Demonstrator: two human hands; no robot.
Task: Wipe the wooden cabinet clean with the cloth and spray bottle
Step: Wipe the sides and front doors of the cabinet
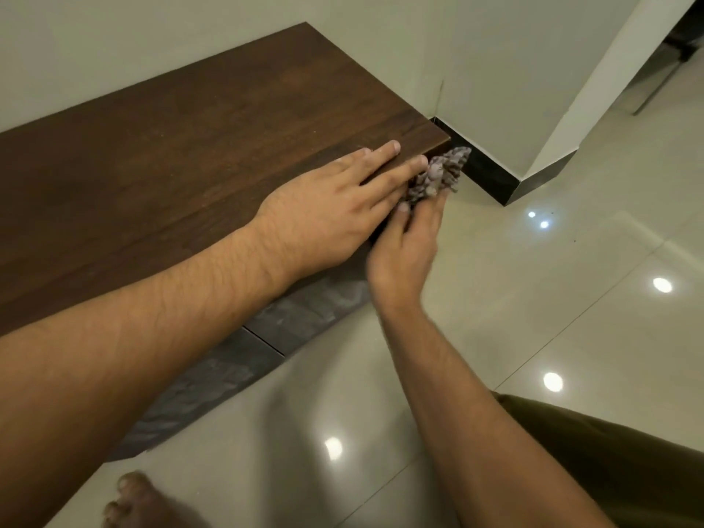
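We have one view, from a wide-angle camera worn on the head, looking forward and steeply down. It sits close: both forearms enter from the lower left and bottom edges and fill much of the lower frame. The left hand (335, 207), the right hand (404, 249) and the cloth (442, 173) lie near the centre. The wooden cabinet (198, 146) runs from the left edge to the upper middle. The wall (495, 51) lies along the top, the floor (533, 318) takes the right and bottom, and a bare foot (133, 501) shows at the lower left.
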